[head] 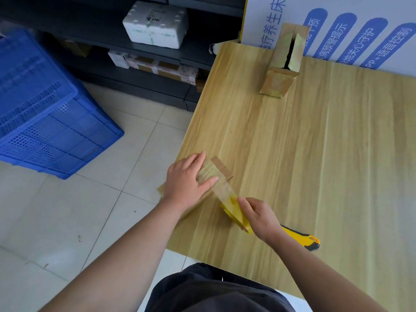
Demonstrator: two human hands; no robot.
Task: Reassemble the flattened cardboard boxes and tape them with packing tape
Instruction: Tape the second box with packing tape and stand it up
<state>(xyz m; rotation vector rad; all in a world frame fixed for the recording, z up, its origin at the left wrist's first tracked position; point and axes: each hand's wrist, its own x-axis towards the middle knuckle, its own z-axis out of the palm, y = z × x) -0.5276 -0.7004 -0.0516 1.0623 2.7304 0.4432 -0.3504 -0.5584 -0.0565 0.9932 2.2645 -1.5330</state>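
Observation:
A small cardboard box [219, 168] lies near the left edge of the wooden table [315, 154], wrapped in clear yellowish tape. My left hand [186, 181] grips it from the left, fingers over its top. My right hand [261, 218] holds a roll of packing tape [236, 216], and a strip of tape [226, 193] runs from the roll up onto the box. A second cardboard box [284, 61], taped, with a dark slit along its top, stands at the table's far side. A yellow utility knife [302, 238] lies just behind my right wrist.
A blue plastic crate [45, 109] sits on the tiled floor to the left. Dark shelving [112, 39] at the back holds a white foam box [155, 24] and packages. A printed board [360, 30] leans behind the table.

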